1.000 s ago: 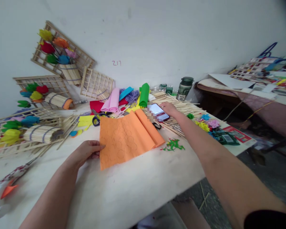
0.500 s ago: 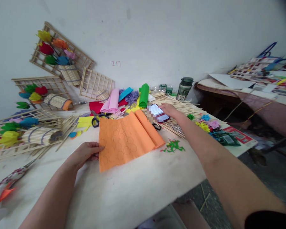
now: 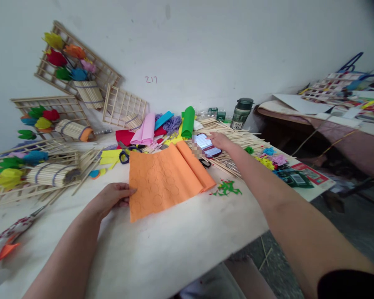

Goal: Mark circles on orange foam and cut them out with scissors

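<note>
An orange sheet (image 3: 158,182) with drawn circles lies on the table, its right part rolled or folded over. My left hand (image 3: 114,197) pinches the sheet's left edge between thumb and fingers. Beyond the sheet's right side, my right hand (image 3: 220,140) reaches to a phone (image 3: 208,145) with a lit screen; its extended fingers touch or hover over the screen's upper right. Dark-handled scissors (image 3: 124,154) lie at the sheet's upper left corner. Green cut scraps (image 3: 227,188) sit just right of the sheet.
Wooden lattices with colourful flowers (image 3: 57,57) lean at the left. Behind the sheet are a pink roll (image 3: 147,129) and a green roll (image 3: 188,122). Thin sticks (image 3: 230,160) and a dark bottle (image 3: 241,113) are at the right. A second table (image 3: 327,120) stands farther right.
The view has shifted slightly, so most things appear a little higher. Both hands keep nearly the same places, the left at the sheet and the right at the phone.
</note>
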A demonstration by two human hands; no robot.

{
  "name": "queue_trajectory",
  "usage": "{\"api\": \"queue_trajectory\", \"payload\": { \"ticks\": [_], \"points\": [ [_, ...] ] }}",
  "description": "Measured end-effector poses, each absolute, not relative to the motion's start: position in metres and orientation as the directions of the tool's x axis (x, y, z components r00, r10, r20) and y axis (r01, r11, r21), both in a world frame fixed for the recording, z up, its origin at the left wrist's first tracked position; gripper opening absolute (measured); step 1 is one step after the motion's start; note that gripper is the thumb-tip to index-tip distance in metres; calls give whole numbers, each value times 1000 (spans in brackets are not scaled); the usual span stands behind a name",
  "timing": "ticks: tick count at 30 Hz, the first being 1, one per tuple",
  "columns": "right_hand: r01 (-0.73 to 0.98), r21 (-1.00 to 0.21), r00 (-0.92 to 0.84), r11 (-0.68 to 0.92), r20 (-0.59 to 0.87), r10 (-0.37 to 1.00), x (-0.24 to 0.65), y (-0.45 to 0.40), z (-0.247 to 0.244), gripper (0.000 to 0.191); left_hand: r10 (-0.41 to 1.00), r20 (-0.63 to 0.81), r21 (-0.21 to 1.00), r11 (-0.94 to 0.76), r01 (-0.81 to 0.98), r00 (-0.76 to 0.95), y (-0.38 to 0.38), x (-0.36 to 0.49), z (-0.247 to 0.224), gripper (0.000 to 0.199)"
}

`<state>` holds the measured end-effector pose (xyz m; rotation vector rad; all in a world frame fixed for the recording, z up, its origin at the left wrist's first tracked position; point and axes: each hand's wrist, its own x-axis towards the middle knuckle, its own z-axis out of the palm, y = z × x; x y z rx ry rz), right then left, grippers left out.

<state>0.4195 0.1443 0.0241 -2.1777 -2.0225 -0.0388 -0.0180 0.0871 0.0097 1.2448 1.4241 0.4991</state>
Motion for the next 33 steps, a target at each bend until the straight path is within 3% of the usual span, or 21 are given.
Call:
{"api": "queue_trajectory", "payload": {
  "ticks": [13, 33],
  "points": [
    [996, -39, 88, -85, 96, 991, 419, 148, 24, 42, 867, -465, 842, 370, 392, 180, 85, -15, 13, 30],
    [988, -91, 135, -123, 149, 980, 418, 147, 26, 39, 859, -477, 841, 385, 380, 187, 87, -17, 11, 32]
  ]
}}
